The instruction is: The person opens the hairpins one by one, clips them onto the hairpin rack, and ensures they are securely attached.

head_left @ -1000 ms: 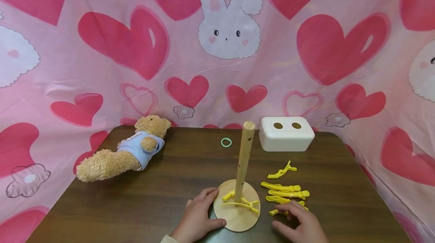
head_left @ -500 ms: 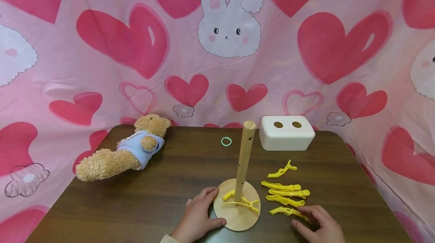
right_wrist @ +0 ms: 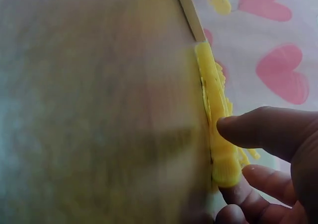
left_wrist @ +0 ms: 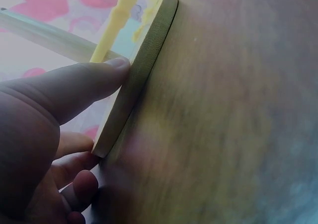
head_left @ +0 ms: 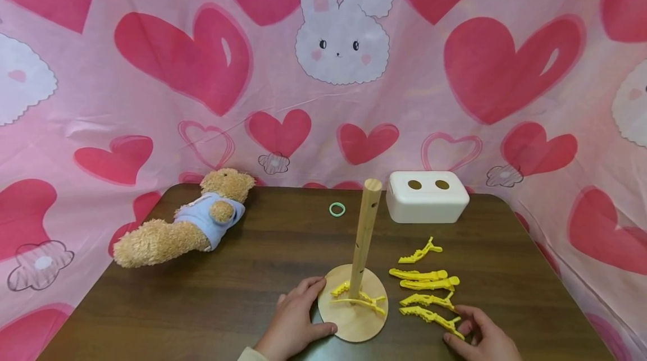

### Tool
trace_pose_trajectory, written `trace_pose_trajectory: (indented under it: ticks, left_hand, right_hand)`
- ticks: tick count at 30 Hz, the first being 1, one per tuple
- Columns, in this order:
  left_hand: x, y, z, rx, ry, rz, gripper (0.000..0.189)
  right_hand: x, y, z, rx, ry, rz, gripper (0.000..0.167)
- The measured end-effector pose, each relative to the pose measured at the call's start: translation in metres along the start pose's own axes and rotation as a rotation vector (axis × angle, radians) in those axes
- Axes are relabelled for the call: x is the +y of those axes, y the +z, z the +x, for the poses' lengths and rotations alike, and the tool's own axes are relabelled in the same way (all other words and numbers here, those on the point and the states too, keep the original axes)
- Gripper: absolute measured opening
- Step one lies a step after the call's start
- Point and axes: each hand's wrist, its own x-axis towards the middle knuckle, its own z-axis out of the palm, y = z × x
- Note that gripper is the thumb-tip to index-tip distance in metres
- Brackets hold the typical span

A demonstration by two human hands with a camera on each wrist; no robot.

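In the head view, my left hand (head_left: 298, 321) holds the edge of a wooden stand's round base (head_left: 349, 324), thumb at the front and fingers at the left side. An upright peg (head_left: 364, 237) rises from this base. Two yellow hair clips lie on the base around the peg's foot, one hair clip (head_left: 361, 304) in front. My right hand (head_left: 482, 336) pinches the tail end of the nearest loose hair clip (head_left: 427, 315). In the right wrist view, the thumb (right_wrist: 238, 127) lies against a yellow clip (right_wrist: 216, 105) and the fingers curl behind its end.
Several more yellow hair clips (head_left: 429, 283) lie in a loose row behind the pinched one. A white box (head_left: 428, 206) with two round holes stands at the back right. A green ring (head_left: 337, 209) lies behind the peg. A teddy bear (head_left: 209, 220) lies at the left.
My right hand has moved right to the nearest clip's tail. That clip's tail has swung towards me, and the clip behind it has shifted slightly right. The left hand has stayed in place.
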Motion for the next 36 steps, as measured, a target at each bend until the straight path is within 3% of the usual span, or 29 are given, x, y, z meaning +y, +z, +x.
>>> trace_pose_trajectory:
  ticks: [9,22,28,31,36]
  left_hand:
    - [0.0,0.0,0.0,0.012,0.007,0.007,0.089]
    - [0.002,-0.002,-0.001,0.01,0.009,0.0,0.088]
    - [0.002,-0.002,-0.001,0.01,0.01,-0.009,0.088]
    - [0.001,-0.002,-0.001,0.005,0.006,-0.008,0.089]
    - [0.001,-0.002,-0.001,0.006,0.007,-0.004,0.089]
  right_hand:
    - [0.01,-0.003,-0.001,-0.019,-0.024,-0.012,0.058]
    - [0.016,-0.001,0.0,-0.07,-0.009,-0.046,0.054]
    - [0.018,-0.004,-0.003,-0.027,-0.118,-0.056,0.046]
    - [0.016,-0.002,-0.007,0.005,-0.122,-0.008,0.043]
    - [0.01,0.006,-0.015,0.19,-0.207,0.022,0.037]
